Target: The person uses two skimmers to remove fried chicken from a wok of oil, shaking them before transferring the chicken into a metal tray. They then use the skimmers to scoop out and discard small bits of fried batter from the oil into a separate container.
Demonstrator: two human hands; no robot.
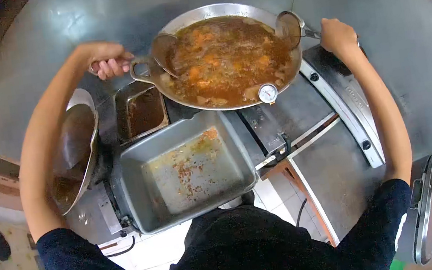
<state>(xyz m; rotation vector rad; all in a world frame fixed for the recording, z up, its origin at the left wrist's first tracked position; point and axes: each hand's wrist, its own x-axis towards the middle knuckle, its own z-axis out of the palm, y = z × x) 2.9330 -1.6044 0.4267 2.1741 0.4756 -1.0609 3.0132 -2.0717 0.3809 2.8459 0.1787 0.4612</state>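
Note:
A wide metal wok [220,8] holds bubbling brown oil [221,51] with orange and pale pieces of food in it. My left hand [108,60] is closed around the handle of a round mesh skimmer [164,51], whose head dips in at the wok's left side. On the opposite side, my right hand [339,37] grips the handle of a second mesh skimmer [289,26], tilted at the right rim. A dial thermometer [268,93] is fixed to the wok's near edge.
In front of the wok sits a grey plastic tub [137,201] with crumbs and oil inside. A small metal pan [123,112] with brown residue stands to its left, near another large wok [95,132]. A white-fronted portable stove [341,101] lies at the right.

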